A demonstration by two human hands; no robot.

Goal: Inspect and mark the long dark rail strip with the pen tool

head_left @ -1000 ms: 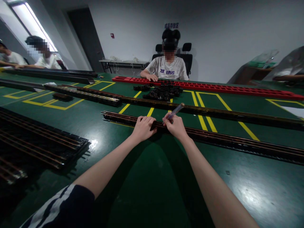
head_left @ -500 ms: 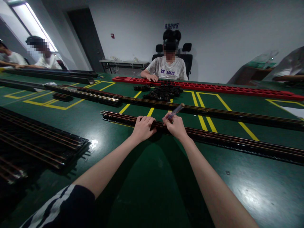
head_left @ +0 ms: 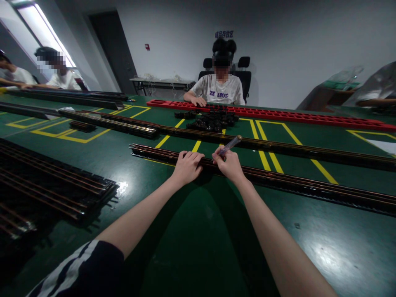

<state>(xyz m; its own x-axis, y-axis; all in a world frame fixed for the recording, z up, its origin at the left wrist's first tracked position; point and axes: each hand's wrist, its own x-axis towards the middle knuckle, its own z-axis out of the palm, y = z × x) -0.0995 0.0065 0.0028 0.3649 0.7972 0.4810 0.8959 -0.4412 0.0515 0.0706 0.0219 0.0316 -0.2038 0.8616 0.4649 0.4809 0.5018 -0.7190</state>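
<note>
A long black rail with copper-coloured strips along it lies across the green table in front of me. My left hand is wrapped over it near its left end, fingers on the far side and thumb on the near side. Just to the right, my right hand grips a screwdriver by its clear handle. The handle leans up and to the right, its lower end over the rail. The tool's tip is hidden by my fingers.
Beyond lies another long dark rail. Behind it are a pile of small black parts and a red slotted frame, where a co-worker sits. Several dark strips with copper-coloured rods lie at left. Other people sit farther off.
The rail has slid very slightly to the left under my hands. The top of the screwdriver handle has tipped a little to the right. Both hands keep nearly the same places.
</note>
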